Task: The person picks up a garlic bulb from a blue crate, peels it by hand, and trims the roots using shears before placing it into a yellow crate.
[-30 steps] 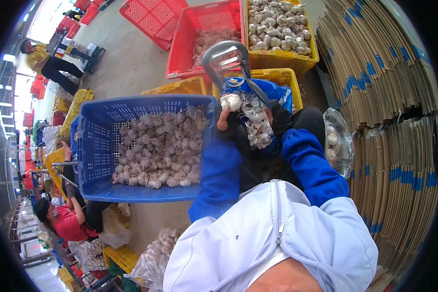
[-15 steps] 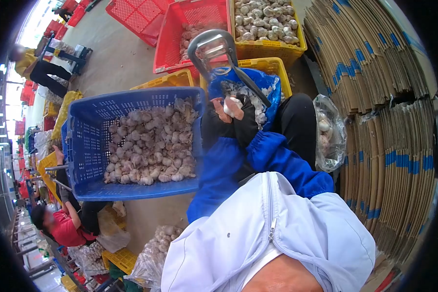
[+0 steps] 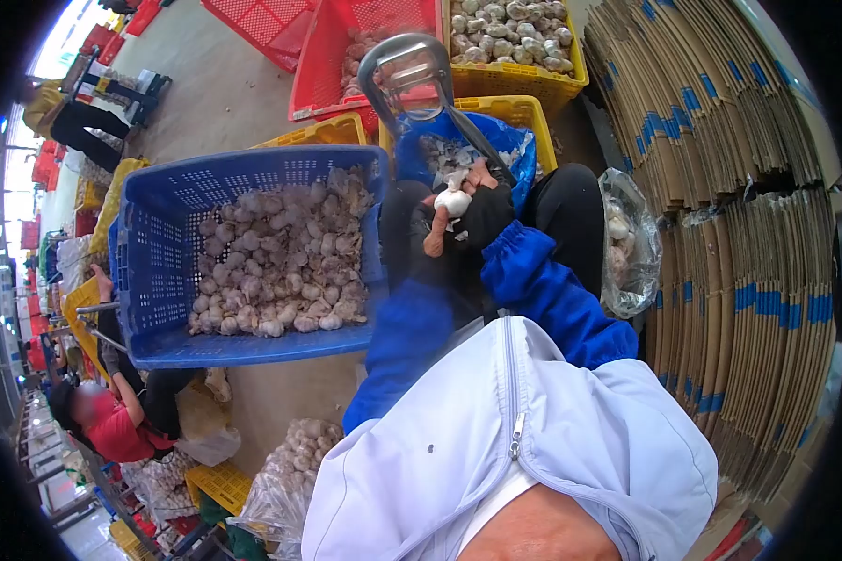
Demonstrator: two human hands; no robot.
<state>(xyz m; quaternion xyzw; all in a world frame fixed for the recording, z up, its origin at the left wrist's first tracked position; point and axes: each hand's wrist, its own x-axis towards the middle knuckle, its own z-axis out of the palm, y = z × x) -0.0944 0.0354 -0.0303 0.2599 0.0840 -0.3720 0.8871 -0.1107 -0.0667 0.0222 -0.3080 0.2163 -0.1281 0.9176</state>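
Note:
My left hand (image 3: 435,234), in a black fingerless glove, grips a white garlic bulb (image 3: 453,203) between thumb and fingers. Just beyond it, my right hand (image 3: 480,178), gloved the same way, is closed with its fingertips at a loose flap of garlic skin (image 3: 457,179) above the bulb. Both hands are over my lap, at the near edge of a blue plastic liner (image 3: 412,159) strewn with white peelings. That liner sits inside a yellow crate (image 3: 526,110). To the left stands a blue crate (image 3: 253,348) with many unpeeled garlic bulbs (image 3: 281,252).
A grey metal hoop handle (image 3: 370,79) rises over the liner. Behind are a red crate (image 3: 311,89) and a yellow crate (image 3: 557,86) of garlic. Stacked flat cardboard (image 3: 720,309) lines the right, beside a clear bag (image 3: 631,280). Two people work at the left.
My hands were close together around the bulb; now my right hand has drawn away from it, with skin between them. The whole view has shifted slightly.

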